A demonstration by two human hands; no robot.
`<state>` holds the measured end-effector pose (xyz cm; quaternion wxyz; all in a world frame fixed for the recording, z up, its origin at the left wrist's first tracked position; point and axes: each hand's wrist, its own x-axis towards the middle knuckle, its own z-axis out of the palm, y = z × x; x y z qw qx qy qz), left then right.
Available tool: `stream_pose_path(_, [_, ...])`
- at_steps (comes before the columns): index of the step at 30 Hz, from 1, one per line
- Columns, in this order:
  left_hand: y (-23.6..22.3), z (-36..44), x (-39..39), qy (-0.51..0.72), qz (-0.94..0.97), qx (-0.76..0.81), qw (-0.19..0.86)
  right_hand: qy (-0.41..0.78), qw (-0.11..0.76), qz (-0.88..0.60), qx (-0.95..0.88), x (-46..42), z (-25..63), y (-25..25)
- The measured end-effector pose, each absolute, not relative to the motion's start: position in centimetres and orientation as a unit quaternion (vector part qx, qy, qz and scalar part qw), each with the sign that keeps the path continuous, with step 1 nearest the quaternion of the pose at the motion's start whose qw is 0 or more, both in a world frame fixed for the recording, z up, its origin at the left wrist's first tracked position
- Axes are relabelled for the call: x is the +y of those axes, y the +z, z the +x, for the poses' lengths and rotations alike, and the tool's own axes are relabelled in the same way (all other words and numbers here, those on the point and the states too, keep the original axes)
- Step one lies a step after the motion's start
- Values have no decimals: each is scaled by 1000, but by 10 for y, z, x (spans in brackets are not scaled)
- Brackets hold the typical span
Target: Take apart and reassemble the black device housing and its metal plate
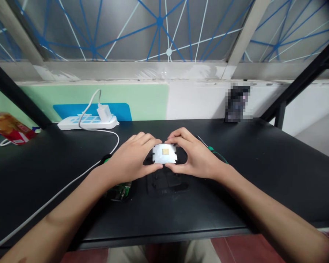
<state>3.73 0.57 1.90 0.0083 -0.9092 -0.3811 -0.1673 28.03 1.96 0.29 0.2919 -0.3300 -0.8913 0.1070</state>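
Between my two hands is a small silvery metal plate with notched edges and a yellowish square pad near its middle. My left hand grips its left end, thumb below and fingers above. From the other side, my right hand pinches the right end the same way. Below the plate lies a dark plastic part, hard to make out against the black table. Partly hidden by my left wrist is a green circuit board in a dark casing.
A white cable runs across the black table from a charger on a power strip. A drink bottle lies at the left. Behind my right hand is a thin green-ended tool. A pixelated dark object leans against the wall.
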Motion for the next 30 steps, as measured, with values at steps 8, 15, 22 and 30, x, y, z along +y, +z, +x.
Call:
stream_pose_path(8, [21, 38, 7, -213, -908, -357, 42, 62, 319, -322, -889, 18, 281, 3])
stream_pose_path(15, [16, 35, 12, -283, -892, -351, 28, 92, 312, -346, -880, 20, 283, 5])
stream_pose_path(22, [13, 33, 16, -291, -889, -353, 24, 84, 293, -373, -876, 25, 286, 6])
stream_pose_path(30, [11, 30, 19, -266, -889, -370, 48, 75, 286, -381, -876, 26, 286, 6])
